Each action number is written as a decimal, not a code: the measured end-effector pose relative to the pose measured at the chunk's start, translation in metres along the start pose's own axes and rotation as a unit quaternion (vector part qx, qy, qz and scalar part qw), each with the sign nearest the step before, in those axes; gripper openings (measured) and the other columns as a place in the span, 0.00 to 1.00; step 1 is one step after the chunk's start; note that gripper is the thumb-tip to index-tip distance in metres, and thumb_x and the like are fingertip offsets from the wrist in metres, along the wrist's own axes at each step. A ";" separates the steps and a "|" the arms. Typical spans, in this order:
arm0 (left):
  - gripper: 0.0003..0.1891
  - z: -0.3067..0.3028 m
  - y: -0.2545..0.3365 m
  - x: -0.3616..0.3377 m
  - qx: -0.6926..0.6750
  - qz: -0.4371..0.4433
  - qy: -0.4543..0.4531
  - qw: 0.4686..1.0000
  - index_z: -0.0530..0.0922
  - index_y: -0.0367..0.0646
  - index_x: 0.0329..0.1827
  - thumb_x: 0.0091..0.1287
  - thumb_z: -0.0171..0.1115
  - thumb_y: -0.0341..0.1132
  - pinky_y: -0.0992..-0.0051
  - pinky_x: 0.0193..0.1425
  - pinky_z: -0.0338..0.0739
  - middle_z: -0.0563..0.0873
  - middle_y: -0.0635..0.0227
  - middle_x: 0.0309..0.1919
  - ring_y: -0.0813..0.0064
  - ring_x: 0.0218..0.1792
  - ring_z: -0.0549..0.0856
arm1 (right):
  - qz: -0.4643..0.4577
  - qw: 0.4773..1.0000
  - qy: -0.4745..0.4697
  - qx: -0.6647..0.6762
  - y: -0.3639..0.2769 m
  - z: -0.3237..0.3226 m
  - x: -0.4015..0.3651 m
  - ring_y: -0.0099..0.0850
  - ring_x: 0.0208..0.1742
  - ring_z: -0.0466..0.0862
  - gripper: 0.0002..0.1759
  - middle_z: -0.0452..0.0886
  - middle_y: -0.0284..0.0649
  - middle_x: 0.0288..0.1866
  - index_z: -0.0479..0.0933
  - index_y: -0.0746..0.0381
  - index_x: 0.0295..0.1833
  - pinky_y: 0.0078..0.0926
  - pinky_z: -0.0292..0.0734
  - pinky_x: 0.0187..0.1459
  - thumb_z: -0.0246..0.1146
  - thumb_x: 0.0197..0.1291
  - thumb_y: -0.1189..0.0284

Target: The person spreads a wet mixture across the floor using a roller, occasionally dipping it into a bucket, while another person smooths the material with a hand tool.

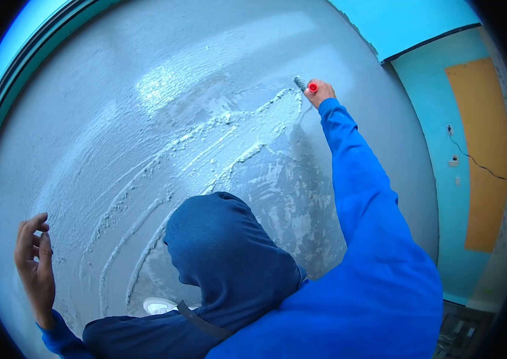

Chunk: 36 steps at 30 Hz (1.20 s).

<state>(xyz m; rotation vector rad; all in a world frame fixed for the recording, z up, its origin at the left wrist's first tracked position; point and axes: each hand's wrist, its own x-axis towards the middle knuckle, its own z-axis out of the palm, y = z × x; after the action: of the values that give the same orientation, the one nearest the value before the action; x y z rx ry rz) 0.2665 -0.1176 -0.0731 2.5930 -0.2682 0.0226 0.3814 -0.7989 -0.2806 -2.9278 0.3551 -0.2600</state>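
My right hand [320, 91] reaches up and is shut on a tool with a red handle [313, 87]. The tool's grey end [299, 82] presses against a grey wall [146, 119]. Wet plaster [229, 143] spreads over the wall in curved ridges below and to the left of the tool. My left hand [35, 263] is raised at the lower left, fingers loosely apart and holding nothing, close to the wall. Both arms wear blue sleeves. A dark blue hood [223, 251] fills the lower middle of the view.
A turquoise wall [427, 119] meets the grey one at the right, with an orange panel [484, 149], a small socket [453, 160] and a dangling black cable [475, 161]. A dark frame edge [2, 102] runs along the left. A white object [159, 306] shows low down.
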 end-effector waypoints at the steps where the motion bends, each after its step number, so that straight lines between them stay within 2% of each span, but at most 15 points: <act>1: 0.14 0.003 0.002 -0.004 -0.020 -0.008 0.003 1.000 0.79 0.45 0.53 0.65 0.55 0.25 0.85 0.28 0.64 0.79 0.69 0.38 0.84 0.28 0.71 | -0.007 1.000 -0.014 -0.001 -0.007 0.004 -0.004 0.48 0.40 0.81 0.11 0.82 0.49 0.36 0.78 0.60 0.34 0.42 0.77 0.44 0.60 0.50 0.64; 2: 0.15 0.006 0.003 -0.006 -0.030 -0.007 0.001 1.000 0.79 0.44 0.53 0.65 0.55 0.25 0.85 0.28 0.64 0.79 0.69 0.38 0.84 0.28 0.71 | -0.014 1.000 -0.027 -0.002 -0.015 0.007 -0.010 0.48 0.40 0.81 0.11 0.82 0.48 0.36 0.78 0.60 0.33 0.42 0.77 0.44 0.60 0.50 0.64; 3: 0.15 0.009 0.004 -0.008 -0.041 -0.005 -0.002 0.999 0.79 0.43 0.53 0.64 0.54 0.24 0.85 0.27 0.63 0.79 0.70 0.38 0.85 0.28 0.71 | -0.069 0.997 -0.016 -0.022 -0.026 0.013 -0.019 0.48 0.39 0.80 0.10 0.81 0.48 0.34 0.77 0.60 0.31 0.42 0.77 0.43 0.62 0.50 0.64; 4: 0.15 0.011 0.004 -0.010 -0.052 -0.002 -0.005 0.999 0.79 0.43 0.53 0.64 0.54 0.23 0.85 0.27 0.63 0.78 0.70 0.37 0.85 0.28 0.71 | -0.107 0.994 0.005 0.013 -0.040 0.019 -0.037 0.47 0.38 0.80 0.10 0.79 0.47 0.33 0.75 0.61 0.30 0.42 0.76 0.41 0.62 0.51 0.65; 5: 0.15 0.013 0.002 -0.011 -0.051 -0.001 -0.008 0.999 0.79 0.42 0.52 0.63 0.54 0.22 0.84 0.27 0.62 0.78 0.71 0.36 0.86 0.28 0.70 | -0.123 0.992 -0.032 -0.022 -0.061 0.020 -0.053 0.47 0.39 0.79 0.10 0.78 0.46 0.33 0.73 0.61 0.31 0.42 0.76 0.41 0.63 0.51 0.66; 9: 0.15 0.015 -0.008 -0.011 -0.067 0.007 -0.001 0.998 0.79 0.41 0.51 0.63 0.54 0.22 0.84 0.27 0.61 0.78 0.71 0.36 0.86 0.27 0.69 | -0.186 0.980 -0.067 0.027 -0.162 0.014 -0.129 0.47 0.35 0.79 0.09 0.76 0.45 0.32 0.70 0.58 0.32 0.43 0.75 0.36 0.62 0.51 0.68; 13: 0.14 0.014 -0.016 -0.012 -0.059 0.026 0.001 0.998 0.79 0.41 0.51 0.64 0.54 0.22 0.84 0.27 0.61 0.78 0.71 0.37 0.85 0.27 0.69 | -0.206 0.966 -0.138 0.077 -0.244 -0.011 -0.166 0.45 0.34 0.80 0.11 0.76 0.44 0.31 0.71 0.58 0.35 0.42 0.75 0.35 0.62 0.53 0.63; 17: 0.14 0.013 -0.025 -0.018 -0.063 0.036 -0.001 0.997 0.79 0.41 0.51 0.64 0.53 0.22 0.84 0.27 0.61 0.78 0.71 0.37 0.85 0.27 0.70 | -0.184 0.957 -0.134 0.181 -0.264 -0.031 -0.166 0.45 0.34 0.79 0.11 0.77 0.44 0.31 0.73 0.59 0.33 0.41 0.75 0.36 0.60 0.54 0.63; 20: 0.14 0.012 -0.031 -0.022 -0.050 0.022 -0.001 0.999 0.78 0.42 0.52 0.64 0.53 0.23 0.84 0.27 0.61 0.78 0.71 0.36 0.85 0.28 0.70 | -0.165 0.967 -0.154 0.122 -0.241 -0.023 -0.155 0.47 0.39 0.80 0.14 0.78 0.45 0.36 0.73 0.58 0.35 0.43 0.76 0.41 0.62 0.54 0.59; 23: 0.14 0.014 -0.027 -0.021 -0.049 -0.007 -0.001 0.999 0.78 0.42 0.52 0.64 0.53 0.23 0.84 0.27 0.61 0.78 0.71 0.36 0.85 0.28 0.70 | -0.139 0.980 -0.136 0.050 -0.201 -0.017 -0.133 0.48 0.41 0.80 0.10 0.77 0.46 0.38 0.73 0.58 0.36 0.44 0.76 0.43 0.61 0.56 0.63; 28: 0.14 0.020 -0.022 -0.017 -0.027 -0.040 -0.012 0.999 0.78 0.42 0.52 0.65 0.52 0.23 0.84 0.27 0.62 0.77 0.71 0.35 0.85 0.27 0.70 | -0.083 0.993 -0.084 -0.027 -0.089 0.014 -0.066 0.49 0.42 0.80 0.07 0.78 0.46 0.39 0.73 0.58 0.37 0.44 0.77 0.43 0.60 0.56 0.68; 32: 0.14 0.025 -0.022 -0.014 -0.027 -0.066 -0.010 0.997 0.79 0.42 0.52 0.65 0.51 0.23 0.84 0.27 0.62 0.76 0.72 0.35 0.85 0.27 0.69 | -0.075 0.996 -0.005 -0.051 0.007 0.033 0.002 0.48 0.41 0.81 0.08 0.80 0.46 0.39 0.77 0.56 0.37 0.43 0.77 0.43 0.64 0.52 0.66; 34: 0.14 0.025 -0.023 -0.014 -0.027 -0.066 -0.010 0.997 0.79 0.42 0.52 0.65 0.52 0.23 0.84 0.26 0.62 0.76 0.72 0.35 0.85 0.27 0.69 | -0.060 0.998 0.022 -0.004 0.021 0.021 0.023 0.47 0.41 0.81 0.10 0.80 0.46 0.38 0.78 0.56 0.38 0.42 0.77 0.43 0.65 0.50 0.66; 36: 0.14 0.025 -0.023 -0.014 -0.022 -0.069 -0.013 0.997 0.78 0.41 0.52 0.65 0.52 0.23 0.84 0.26 0.62 0.76 0.72 0.35 0.85 0.27 0.69 | -0.027 0.999 0.005 -0.042 0.025 0.018 0.039 0.46 0.42 0.81 0.10 0.81 0.47 0.37 0.78 0.56 0.38 0.42 0.78 0.44 0.65 0.50 0.66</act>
<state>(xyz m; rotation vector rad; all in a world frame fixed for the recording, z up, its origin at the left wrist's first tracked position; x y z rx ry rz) 0.2562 -0.1086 -0.1072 2.5625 -0.0984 -0.0657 0.4161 -0.8300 -0.2973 -3.0228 0.2961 -0.2729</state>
